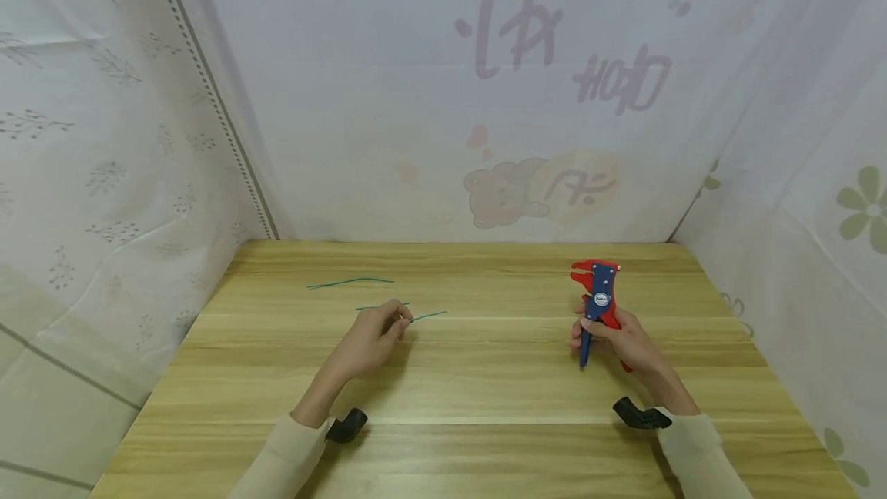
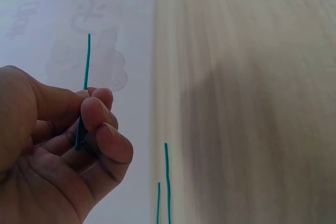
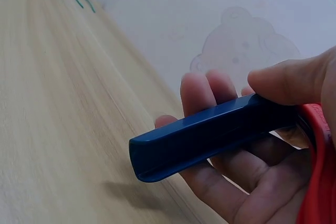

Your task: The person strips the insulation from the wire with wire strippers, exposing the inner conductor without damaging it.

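My left hand (image 1: 373,339) pinches a short green wire (image 2: 87,64) between thumb and fingertips. One end of that wire sticks out past the fingers, toward the right in the head view. My right hand (image 1: 632,341) grips a red and blue wire stripper (image 1: 601,283) by its handles, with its head pointing away from me. The blue handle (image 3: 194,137) shows close up in the right wrist view, with the thumb on it and fingers beneath. On the table behind the left hand lie a longer green wire (image 1: 356,279) and another green wire (image 1: 367,307), partly hidden by that hand.
The wooden table (image 1: 485,383) reaches back to a white printed cloth (image 1: 416,98), with more cloth hanging at both sides. A black wrist mount (image 1: 348,426) sits at the left cuff, and another black mount (image 1: 640,414) at the right.
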A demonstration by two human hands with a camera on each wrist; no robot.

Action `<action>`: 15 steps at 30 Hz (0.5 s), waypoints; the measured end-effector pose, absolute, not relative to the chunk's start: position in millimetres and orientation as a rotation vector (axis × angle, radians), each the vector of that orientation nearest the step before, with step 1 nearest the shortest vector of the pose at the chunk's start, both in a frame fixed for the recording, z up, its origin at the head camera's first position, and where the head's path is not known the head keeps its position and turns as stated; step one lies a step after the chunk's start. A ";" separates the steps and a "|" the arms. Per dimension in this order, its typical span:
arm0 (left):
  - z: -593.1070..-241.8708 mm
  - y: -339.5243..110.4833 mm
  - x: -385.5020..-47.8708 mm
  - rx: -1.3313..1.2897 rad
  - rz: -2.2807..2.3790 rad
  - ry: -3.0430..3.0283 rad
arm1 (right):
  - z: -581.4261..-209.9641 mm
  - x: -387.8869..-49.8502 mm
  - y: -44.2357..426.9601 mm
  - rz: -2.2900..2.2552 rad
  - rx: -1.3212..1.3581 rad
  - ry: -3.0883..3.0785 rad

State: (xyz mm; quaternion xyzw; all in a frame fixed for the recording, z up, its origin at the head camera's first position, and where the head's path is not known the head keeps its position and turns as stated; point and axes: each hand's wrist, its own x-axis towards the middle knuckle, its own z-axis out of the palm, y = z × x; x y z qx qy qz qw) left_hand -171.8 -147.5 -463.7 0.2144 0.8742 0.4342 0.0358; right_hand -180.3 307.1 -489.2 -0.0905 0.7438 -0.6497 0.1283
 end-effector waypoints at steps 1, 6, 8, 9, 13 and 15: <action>-462.9 -147.1 -172.0 0.653 1.337 2.685 | -488.9 -180.3 306.6 -1.890 -0.267 2.158; -459.5 -145.4 -175.0 0.647 1.352 2.685 | -487.3 -179.5 302.8 -1.895 -0.277 2.138; -458.6 -144.7 -176.4 0.648 1.357 2.683 | -487.2 -179.6 301.0 -1.902 -0.272 2.124; -457.7 -144.2 -177.0 0.644 1.359 2.682 | -487.1 -179.7 300.0 -1.904 -0.270 2.114; -457.3 -142.5 -179.1 0.639 1.365 2.679 | -487.4 -180.6 296.5 -1.919 -0.258 2.077; -456.9 -141.4 -179.8 0.635 1.361 2.682 | -487.0 -180.8 294.8 -1.917 -0.253 2.069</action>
